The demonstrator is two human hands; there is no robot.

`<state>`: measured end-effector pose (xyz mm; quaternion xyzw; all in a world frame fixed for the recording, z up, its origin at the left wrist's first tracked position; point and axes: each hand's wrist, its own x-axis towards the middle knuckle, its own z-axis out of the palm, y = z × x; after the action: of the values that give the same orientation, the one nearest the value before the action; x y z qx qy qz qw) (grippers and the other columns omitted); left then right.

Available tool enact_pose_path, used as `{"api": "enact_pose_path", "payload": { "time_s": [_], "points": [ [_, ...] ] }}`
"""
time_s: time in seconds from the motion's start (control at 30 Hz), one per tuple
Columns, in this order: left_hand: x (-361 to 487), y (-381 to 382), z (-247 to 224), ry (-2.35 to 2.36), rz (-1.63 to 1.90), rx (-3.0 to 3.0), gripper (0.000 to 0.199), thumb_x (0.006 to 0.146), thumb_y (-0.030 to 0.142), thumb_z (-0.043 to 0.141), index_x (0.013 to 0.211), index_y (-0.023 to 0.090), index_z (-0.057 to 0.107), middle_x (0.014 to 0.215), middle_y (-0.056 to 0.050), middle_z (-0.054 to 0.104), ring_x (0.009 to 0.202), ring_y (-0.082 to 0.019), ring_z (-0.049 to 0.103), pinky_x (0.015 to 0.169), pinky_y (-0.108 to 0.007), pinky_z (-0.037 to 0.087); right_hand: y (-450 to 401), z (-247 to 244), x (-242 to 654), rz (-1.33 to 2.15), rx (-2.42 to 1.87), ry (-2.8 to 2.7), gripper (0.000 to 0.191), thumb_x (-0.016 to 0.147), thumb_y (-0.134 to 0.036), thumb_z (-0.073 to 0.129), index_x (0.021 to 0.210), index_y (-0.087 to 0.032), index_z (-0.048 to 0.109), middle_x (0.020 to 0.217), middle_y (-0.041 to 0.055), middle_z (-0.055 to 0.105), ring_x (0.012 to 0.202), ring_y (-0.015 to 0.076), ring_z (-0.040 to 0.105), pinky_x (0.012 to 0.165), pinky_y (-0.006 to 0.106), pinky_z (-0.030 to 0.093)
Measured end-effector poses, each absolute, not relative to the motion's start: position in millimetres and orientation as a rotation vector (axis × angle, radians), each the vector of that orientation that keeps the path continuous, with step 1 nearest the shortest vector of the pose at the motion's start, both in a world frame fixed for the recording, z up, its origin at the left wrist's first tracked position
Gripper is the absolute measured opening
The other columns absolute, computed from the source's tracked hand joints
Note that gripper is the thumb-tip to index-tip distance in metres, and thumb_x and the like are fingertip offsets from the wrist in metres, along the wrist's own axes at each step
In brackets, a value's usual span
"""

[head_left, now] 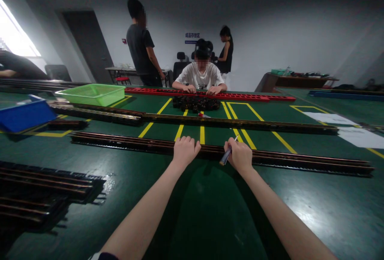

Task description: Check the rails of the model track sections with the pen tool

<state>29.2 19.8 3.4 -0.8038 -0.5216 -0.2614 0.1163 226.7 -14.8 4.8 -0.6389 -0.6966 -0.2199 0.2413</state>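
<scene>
A long dark rail with copper-coloured strips [300, 161] lies across the green table in front of me. My left hand [185, 151] rests on this rail left of the middle, fingers curled over its far edge and the thumb apart; what it grips, if anything, is hidden. My right hand [240, 154] is closed round a slim tool with a shiny handle [225, 156], which slants over the rail with its thin tip pointing away from me. Beyond it runs a second long dark rail [240, 123], touched by neither hand.
A green basket [93, 94] and a blue bin [25, 113] stand at the left. More dark rails [45, 184] lie near left. Across the table a person [201, 72] works at a red rail [258, 97] behind a dark heap of parts [195, 103]. Papers [361, 137] lie at right.
</scene>
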Motion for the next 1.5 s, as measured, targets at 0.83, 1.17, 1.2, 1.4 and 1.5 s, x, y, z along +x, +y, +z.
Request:
{"api": "enact_pose_path", "payload": {
  "time_s": [0.83,1.17,1.2,1.4,1.5],
  "points": [
    [28,16,5,-1.65,-0.881,-2.31,0.05,0.092,0.033,0.027,0.07,0.014,0.067,0.074,-0.01,0.068,0.07,-0.02,0.061,0.07,-0.036,0.044,-16,9,233,-0.577,-1.874,-1.812,0.026,0.088,-0.026,0.037,0.07,-0.017,0.054,0.052,0.0047,0.056,0.047,0.0158,0.051,0.051,0.025,0.029],
    [36,15,5,-1.631,-0.88,-2.312,0.055,0.095,0.036,0.023,0.074,0.013,0.068,0.074,-0.01,0.069,0.07,-0.02,0.061,0.068,-0.034,0.042,-14,7,211,-0.416,-1.705,-2.067,0.026,0.092,-0.027,0.032,0.079,-0.015,0.051,0.065,0.0053,0.063,0.053,0.0141,0.057,0.054,0.023,0.032],
    [36,15,5,-1.631,-0.885,-2.317,0.054,0.095,0.035,0.023,0.074,0.013,0.068,0.074,-0.01,0.068,0.07,-0.019,0.061,0.068,-0.034,0.042,-14,7,213,-0.399,-1.707,-2.069,0.026,0.092,-0.027,0.032,0.079,-0.015,0.051,0.065,0.005,0.063,0.052,0.0138,0.057,0.053,0.022,0.032],
    [36,15,3,-1.558,-0.85,-2.347,0.045,0.092,0.025,0.028,0.071,0.013,0.066,0.076,-0.009,0.067,0.069,-0.017,0.059,0.066,-0.032,0.041,-11,9,224,-0.451,-1.793,-2.019,0.028,0.091,-0.028,0.032,0.077,-0.015,0.053,0.055,0.0037,0.058,0.045,0.013,0.052,0.048,0.022,0.027],
    [36,14,2,-1.574,-0.875,-2.337,0.044,0.091,0.025,0.029,0.072,0.014,0.066,0.076,-0.009,0.067,0.069,-0.018,0.059,0.068,-0.034,0.041,-10,9,229,-0.446,-1.887,-1.961,0.028,0.09,-0.029,0.033,0.077,-0.015,0.054,0.052,0.0025,0.056,0.043,0.0126,0.049,0.046,0.022,0.025]
  ]
}}
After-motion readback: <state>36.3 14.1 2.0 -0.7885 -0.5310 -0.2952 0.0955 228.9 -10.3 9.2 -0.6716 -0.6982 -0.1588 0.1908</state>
